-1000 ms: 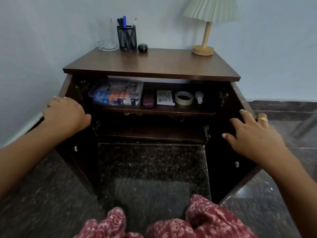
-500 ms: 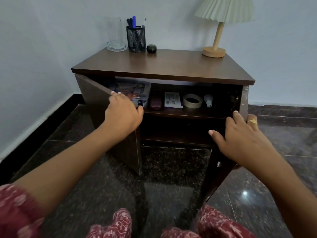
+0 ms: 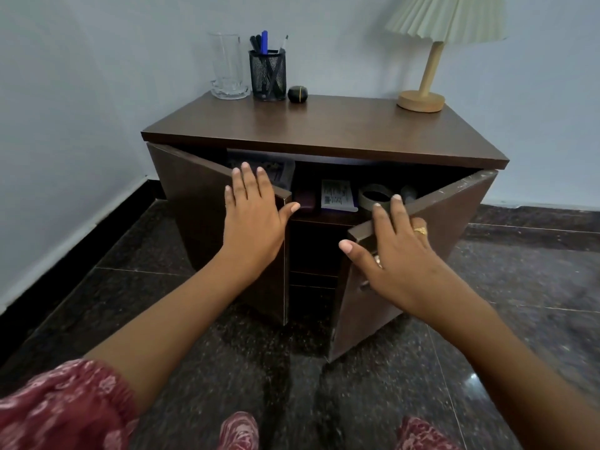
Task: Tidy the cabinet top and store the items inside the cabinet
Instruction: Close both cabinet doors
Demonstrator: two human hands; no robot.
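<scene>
Both doors: ajar.
Left hand (image 3: pixel 253 216): fingers spread flat on left door (image 3: pixel 207 216).
Right hand (image 3: pixel 399 254): fingers splayed over right door (image 3: pixel 454 222) top edge.

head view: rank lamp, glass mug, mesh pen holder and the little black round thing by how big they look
1. lamp
2. glass mug
3. mesh pen holder, close to the mug in size
4. black round thing

I see soft, even daylight; the dark wooden cabinet's interior (image 3: pixel 324 241) sits in deep shadow; glare spots the polished black granite floor (image 3: pixel 470 380); edges bow, slightly blurred.
</scene>
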